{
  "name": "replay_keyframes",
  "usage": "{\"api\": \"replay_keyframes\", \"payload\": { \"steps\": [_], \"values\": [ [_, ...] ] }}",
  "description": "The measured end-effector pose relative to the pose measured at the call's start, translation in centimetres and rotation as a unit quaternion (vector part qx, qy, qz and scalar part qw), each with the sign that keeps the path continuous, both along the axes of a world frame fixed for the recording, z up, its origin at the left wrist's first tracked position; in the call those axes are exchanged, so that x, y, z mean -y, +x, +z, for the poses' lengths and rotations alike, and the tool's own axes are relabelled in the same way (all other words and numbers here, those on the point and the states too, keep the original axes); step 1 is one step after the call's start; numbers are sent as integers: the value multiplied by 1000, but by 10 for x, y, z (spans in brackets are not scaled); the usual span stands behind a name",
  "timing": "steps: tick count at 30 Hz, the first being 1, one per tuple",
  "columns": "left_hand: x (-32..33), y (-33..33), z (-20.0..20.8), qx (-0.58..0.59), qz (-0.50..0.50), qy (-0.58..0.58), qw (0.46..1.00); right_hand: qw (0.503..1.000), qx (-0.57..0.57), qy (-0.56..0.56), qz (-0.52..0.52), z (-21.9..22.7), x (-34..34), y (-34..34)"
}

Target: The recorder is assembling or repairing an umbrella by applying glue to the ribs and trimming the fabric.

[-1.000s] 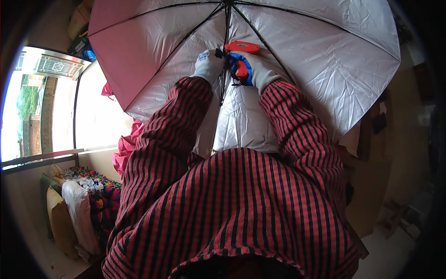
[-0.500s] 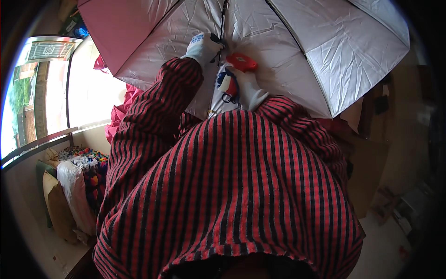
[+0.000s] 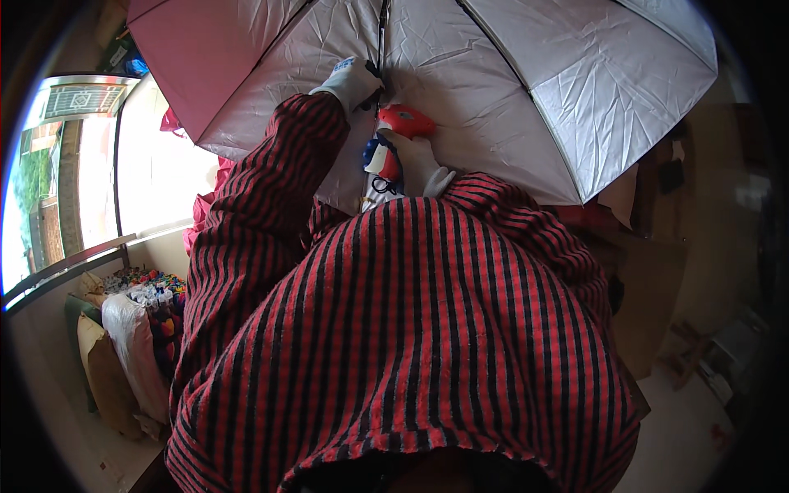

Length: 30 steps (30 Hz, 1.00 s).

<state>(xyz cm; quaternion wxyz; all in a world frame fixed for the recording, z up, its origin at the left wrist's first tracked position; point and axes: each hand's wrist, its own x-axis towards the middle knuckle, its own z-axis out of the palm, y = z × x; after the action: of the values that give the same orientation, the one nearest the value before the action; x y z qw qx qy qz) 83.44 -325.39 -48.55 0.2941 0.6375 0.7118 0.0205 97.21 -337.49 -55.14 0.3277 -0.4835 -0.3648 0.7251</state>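
Observation:
An open umbrella (image 3: 460, 90), silvery inside with dark ribs, spreads across the top of the view. My left hand (image 3: 349, 82), in a white glove with blue print, closes its fingers at a dark rib (image 3: 381, 49); something black shows by the fingertips. Just to its right, my gloved right hand (image 3: 417, 161) wraps round a hand tool (image 3: 408, 121) with a rounded red head. Its lower part is red, white and blue, and a dark cord loop hangs there. The tool's exact kind cannot be made out. The red head lies close beside the rib, against the silver cloth.
At left, a bright window (image 3: 148, 164) stands above a low ledge. Below it are a plastic-wrapped bundle (image 3: 131, 337), a tan sack (image 3: 103, 374) and a heap of small colourful pieces (image 3: 144, 281). Brown boards (image 3: 645, 304) and wooden furniture (image 3: 686, 353) stand at right.
The red tool in my right hand has shifted a little left and lower, closer to the rib. My left hand keeps its hold at the rib. The whole view has shifted slightly.

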Motion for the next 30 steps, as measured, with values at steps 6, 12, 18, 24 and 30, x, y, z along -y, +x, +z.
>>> {"api": "replay_keyframes", "payload": {
  "steps": [6,12,18,24,30],
  "values": [
    [-20,-15,-25,-41,-37,-1,998,942,198,224,153,15,4,16],
    [-30,-18,-37,5,-67,-46,997,864,286,356,214,41,11,41],
    [-44,-44,-69,-108,-269,31,957,898,-29,415,144,-7,4,24],
    [-34,-26,-38,-98,-259,-25,960,949,37,254,184,-6,1,38],
    [-20,-28,-20,-143,-462,135,865,919,-356,-158,68,-17,-12,30]
  ]
}}
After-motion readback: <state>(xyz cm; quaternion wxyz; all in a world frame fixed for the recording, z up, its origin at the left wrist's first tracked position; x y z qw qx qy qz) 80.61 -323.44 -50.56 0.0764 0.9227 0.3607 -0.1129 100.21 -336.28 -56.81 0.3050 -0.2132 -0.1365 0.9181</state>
